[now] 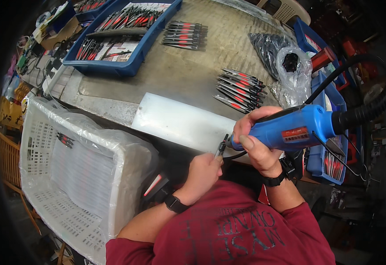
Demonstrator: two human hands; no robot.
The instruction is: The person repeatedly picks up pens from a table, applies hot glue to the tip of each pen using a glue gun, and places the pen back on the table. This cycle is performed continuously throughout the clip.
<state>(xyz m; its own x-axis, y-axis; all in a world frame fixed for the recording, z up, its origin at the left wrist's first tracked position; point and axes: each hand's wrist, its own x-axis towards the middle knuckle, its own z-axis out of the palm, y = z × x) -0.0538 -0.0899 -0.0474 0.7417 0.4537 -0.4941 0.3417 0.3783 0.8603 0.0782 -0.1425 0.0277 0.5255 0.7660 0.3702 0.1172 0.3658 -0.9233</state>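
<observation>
My right hand (263, 152) is wrapped round the body of a blue electric screwdriver (286, 130) with a red label and a thick black cable. Its nose points left, right beside a slim black-and-grey piece (222, 147), whose upper end sticks out of my closed left hand (205, 170). Whether the nose touches the piece I cannot tell. Beyond both hands lies a white block (179, 123) at the table's near edge. A pile of slim grey, red and black pen-shaped pieces (239, 90) rests on the table above the screwdriver.
To the left stands a white basket (118, 190) lined with plastic, a few pieces inside. A blue tray (144, 51) full of similar pieces is at the far left, a second row (184, 35) beside it. Plastic bags (270, 51) and blue bins (330, 165) line the right.
</observation>
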